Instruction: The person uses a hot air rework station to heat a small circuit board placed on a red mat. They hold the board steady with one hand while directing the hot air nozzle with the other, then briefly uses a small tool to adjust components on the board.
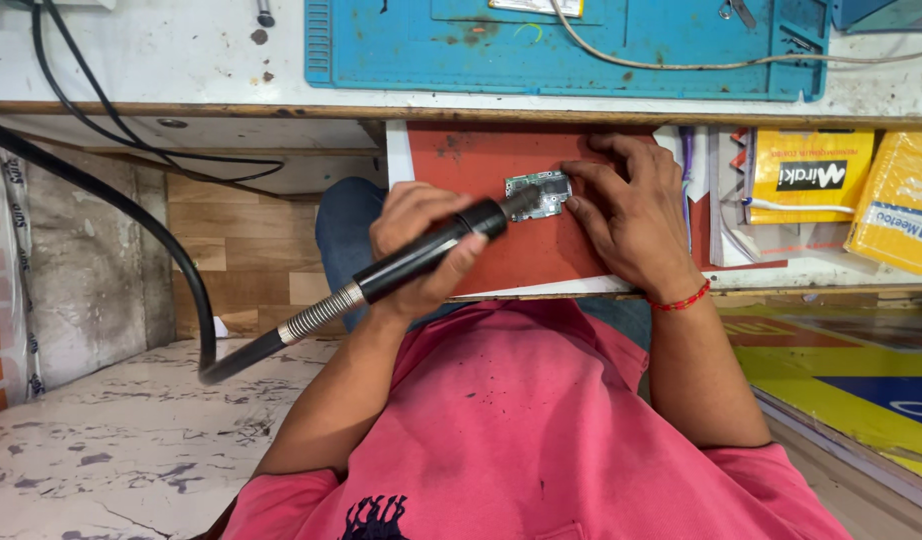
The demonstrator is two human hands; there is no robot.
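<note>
Tool tip [526, 200] hidden over circuit board [541, 192]

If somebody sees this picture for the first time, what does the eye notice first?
At the centre, the left hand grips a black hose-fed handpiece, its tip on a small circuit board on a red board. The right hand steadies that circuit board. A blue mat lies on the bench above.

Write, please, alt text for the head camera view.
The left hand points a black hot-air wand at a small circuit board, which the right hand steadies on a red board.
</note>
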